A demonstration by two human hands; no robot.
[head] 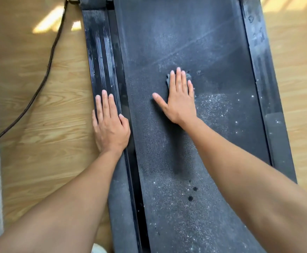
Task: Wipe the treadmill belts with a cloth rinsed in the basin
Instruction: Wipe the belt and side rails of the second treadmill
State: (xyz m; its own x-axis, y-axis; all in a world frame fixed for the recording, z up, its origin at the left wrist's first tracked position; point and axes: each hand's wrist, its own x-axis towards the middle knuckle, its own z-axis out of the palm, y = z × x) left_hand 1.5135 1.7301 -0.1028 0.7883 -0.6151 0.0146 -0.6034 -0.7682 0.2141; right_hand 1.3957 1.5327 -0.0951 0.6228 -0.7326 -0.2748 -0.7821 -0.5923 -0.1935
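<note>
The right hand [178, 103] covers most of the dark cloth [168, 80], whose frayed edges alone show past the fingers [179, 79], while the treadmill belt [185, 42] runs out at the far and near edges, the black cable [52, 52] leaves at the left edge, and a pale thing [98, 249] at the near edge is too cropped to name.

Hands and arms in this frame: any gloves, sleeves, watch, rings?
None. The left hand and right hand are bare: no gloves, no rings seen, nails short and unpainted. The left forearm and right forearm are bare to the frame edge, with no sleeve, watch or band at either wrist.
</note>
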